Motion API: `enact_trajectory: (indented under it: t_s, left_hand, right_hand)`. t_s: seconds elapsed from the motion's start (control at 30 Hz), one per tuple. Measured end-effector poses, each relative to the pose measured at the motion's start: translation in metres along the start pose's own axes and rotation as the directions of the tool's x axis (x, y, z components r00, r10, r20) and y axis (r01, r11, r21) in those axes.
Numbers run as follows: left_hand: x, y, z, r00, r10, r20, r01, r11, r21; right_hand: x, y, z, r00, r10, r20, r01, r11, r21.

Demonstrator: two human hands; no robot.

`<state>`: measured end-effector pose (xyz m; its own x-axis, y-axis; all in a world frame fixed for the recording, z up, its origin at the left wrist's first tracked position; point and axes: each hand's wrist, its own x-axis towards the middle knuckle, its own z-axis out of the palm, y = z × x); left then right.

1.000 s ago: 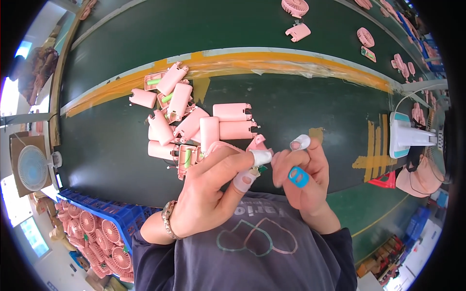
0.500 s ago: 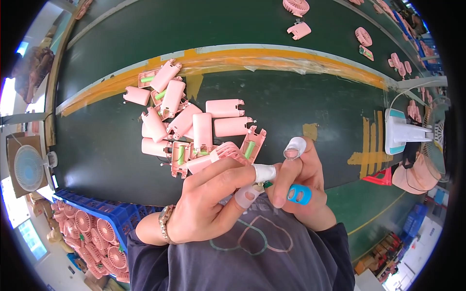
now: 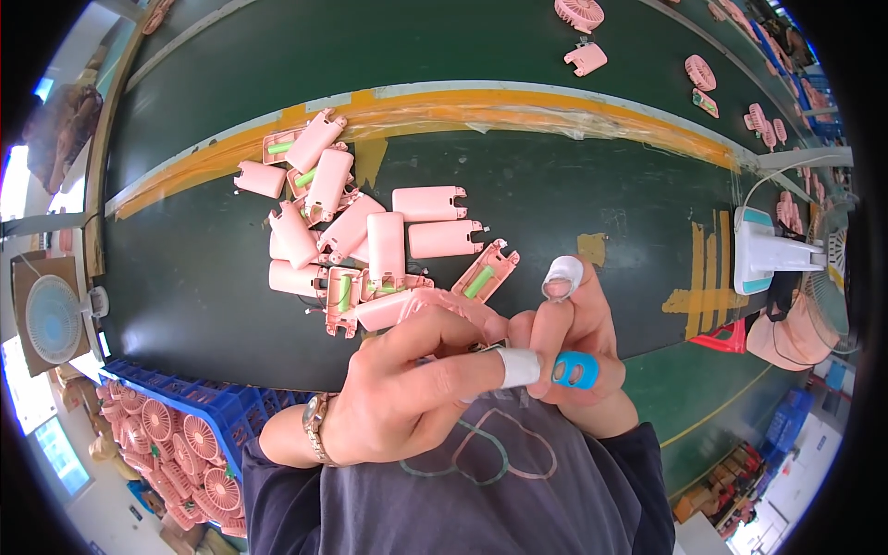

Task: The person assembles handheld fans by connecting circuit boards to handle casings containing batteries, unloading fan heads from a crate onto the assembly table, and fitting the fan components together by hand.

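Note:
My left hand (image 3: 402, 393), with white tape on a finger, is closed around a pink handheld fan (image 3: 444, 303). The fan's handle sticks out to the left beyond my knuckles, and much of its head is hidden by my fingers. My right hand (image 3: 583, 356) is pinched against the left fingertips; it has white tape on one finger and a blue finger sleeve on another. Whatever small piece lies between the fingertips is mostly covered. Just beyond my hands lies an open pink half-shell with a green battery (image 3: 479, 280).
A heap of pink handle shells (image 3: 351, 231) covers the left middle of the dark green bench. Beyond the taped ledge (image 3: 425, 102), fan parts (image 3: 585, 59) lie on a green surface. A blue crate (image 3: 217, 407) of pink fans stands lower left, a white desk fan (image 3: 772, 248) at right.
My left hand's fingers have shifted right and closed over the fingertips, hiding the small green part that showed between them. The pink fan has tilted, and parts beyond the ledge have slid right.

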<state>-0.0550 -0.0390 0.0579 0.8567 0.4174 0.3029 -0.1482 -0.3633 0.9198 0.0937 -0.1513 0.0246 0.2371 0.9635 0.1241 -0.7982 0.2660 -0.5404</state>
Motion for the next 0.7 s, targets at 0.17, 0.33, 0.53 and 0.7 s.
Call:
enact_trajectory:
  t_s: [0.17, 0.33, 0.53, 0.7]
  left_hand:
    - [-0.005, -0.006, 0.004, 0.994, 0.108, 0.02, -0.11, 0.987, 0.119]
    - [-0.004, -0.01, 0.001, 0.978, 0.199, 0.071, -0.209, 0.959, 0.192]
    - [-0.005, -0.012, 0.002, 0.969, 0.243, 0.051, -0.248, 0.943, 0.223]
    - [-0.009, 0.002, 0.012, 0.978, -0.038, -0.203, 0.068, 0.988, 0.139]
  right_hand:
    - [0.0, -0.001, -0.005, 0.997, -0.024, 0.07, 0.029, 0.997, -0.074]
    - [-0.003, -0.003, -0.002, 0.995, -0.061, 0.073, 0.07, 0.989, -0.13]
    - [0.0, -0.003, 0.001, 0.992, -0.08, 0.101, 0.1, 0.972, -0.212]
    - [-0.002, -0.004, -0.001, 0.991, -0.12, -0.06, 0.099, 0.954, -0.282]
